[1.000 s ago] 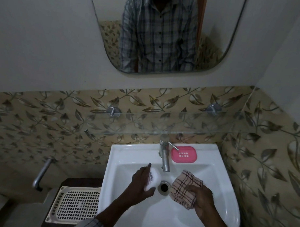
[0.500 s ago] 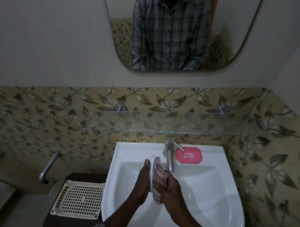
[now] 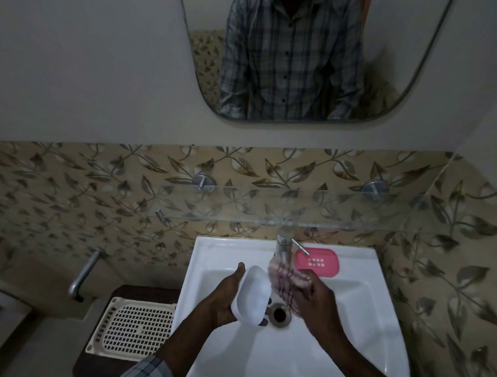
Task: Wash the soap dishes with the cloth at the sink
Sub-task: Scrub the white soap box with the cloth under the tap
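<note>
white soap dish point(image 3: 253, 294), position? asks the other onlooker.

me: over the basin of the sink point(image 3: 350, 318), tilted on edge just above the drain point(image 3: 279, 314). the left hand point(image 3: 223, 297) holds it from behind, fingers wrapped round its edges.

other: right hand point(image 3: 316, 300)?

me: curled round the bunched checked cloth point(image 3: 285, 277), just beside the dish and below the tap point(image 3: 282, 247). that area is blurred; i cannot tell whether cloth and dish touch.

other: handling?

me: my judgement: thin moulded plastic, so light, stiff, and slick once wet. take it by the long rims, not the smooth base, with moderate pressure; too hard a squeeze may flex it or shoot it out. the cloth is soft and should press into the corners. the pink soap dish point(image 3: 316, 262) lies on the back ledge, right of the tap, not yet taken up.
</note>
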{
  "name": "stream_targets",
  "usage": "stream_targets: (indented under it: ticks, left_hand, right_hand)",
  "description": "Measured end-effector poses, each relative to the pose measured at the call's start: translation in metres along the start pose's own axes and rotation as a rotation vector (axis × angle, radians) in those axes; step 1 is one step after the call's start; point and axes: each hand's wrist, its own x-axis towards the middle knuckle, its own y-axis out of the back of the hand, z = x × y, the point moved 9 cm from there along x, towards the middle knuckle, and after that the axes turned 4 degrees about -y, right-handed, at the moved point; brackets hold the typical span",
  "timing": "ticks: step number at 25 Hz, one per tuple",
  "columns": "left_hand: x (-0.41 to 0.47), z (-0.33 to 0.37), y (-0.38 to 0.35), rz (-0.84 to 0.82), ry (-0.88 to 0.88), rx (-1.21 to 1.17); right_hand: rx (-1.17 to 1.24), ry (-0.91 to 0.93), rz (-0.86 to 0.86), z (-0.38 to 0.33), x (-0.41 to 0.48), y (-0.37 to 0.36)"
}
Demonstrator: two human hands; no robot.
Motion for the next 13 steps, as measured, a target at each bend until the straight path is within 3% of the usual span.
stream_targets:
  ticks: [1, 2, 3, 5, 8, 10, 13]
  left_hand:
    - [-0.001, -0.003, 0.005, -0.026, 0.032, -0.035]
    - [0.0, -0.007, 0.008, -0.057, 0.061, -0.052]
    - [0.001, -0.011, 0.01, -0.085, 0.091, -0.06]
    - [0.004, -0.016, 0.009, -0.102, 0.145, -0.062]
    - [0.008, -0.017, 0.003, -0.146, 0.167, 0.038]
    - [0.006, -0.022, 0.005, -0.133, 0.193, 0.121]
    - [0.006, -0.012, 0.0, -0.113, 0.127, 0.163]
  right_hand:
    - [0.186, -0.196, 0.099, 0.02, -0.001, 0.01]
    - [0.233, -0.252, 0.116, 0.029, -0.001, 0.013]
    - [0.132, -0.18, 0.073, 0.018, 0.001, 0.01]
    - [-0.183, 0.136, -0.175, -0.02, -0.007, -0.021]
    - [-0.683, 0.951, -0.532, -0.041, -0.056, -0.075]
    - [-0.808, 1.088, -0.711, -0.023, -0.06, -0.083]
    - [-0.975, 1.064, -0.538, -0.015, -0.039, -0.078]
